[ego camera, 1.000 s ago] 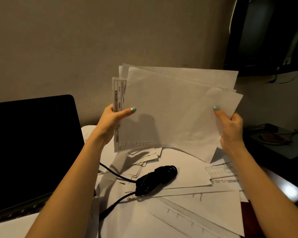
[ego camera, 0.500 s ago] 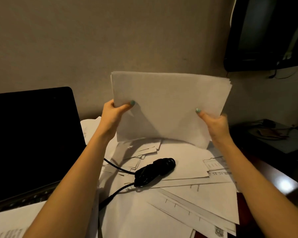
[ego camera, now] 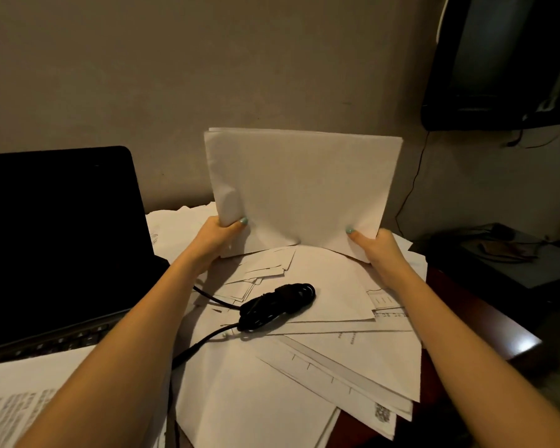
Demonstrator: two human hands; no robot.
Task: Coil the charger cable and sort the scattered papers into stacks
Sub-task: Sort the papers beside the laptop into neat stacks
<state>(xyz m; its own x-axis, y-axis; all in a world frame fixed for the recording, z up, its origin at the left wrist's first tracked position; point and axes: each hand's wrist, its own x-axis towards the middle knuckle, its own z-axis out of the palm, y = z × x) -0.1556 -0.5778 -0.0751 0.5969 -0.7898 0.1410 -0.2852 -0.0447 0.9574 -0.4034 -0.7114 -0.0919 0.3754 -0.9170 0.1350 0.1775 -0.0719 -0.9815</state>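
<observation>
Left hand (ego camera: 219, 236) and right hand (ego camera: 374, 245) pinch the paper sheaf (ego camera: 304, 189) by its lower corners — upright, long edge crosswise, toward the far edge of the desk (ego camera: 472, 318) — charger cable (ego camera: 277, 303) bundled nearer.

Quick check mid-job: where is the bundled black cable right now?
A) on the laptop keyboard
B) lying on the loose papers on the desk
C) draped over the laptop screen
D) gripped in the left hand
B: the black cable lies bundled on the loose papers, nearer the camera than the stack of papers, which the left hand and right hand hold upright by its lower corners.
</observation>
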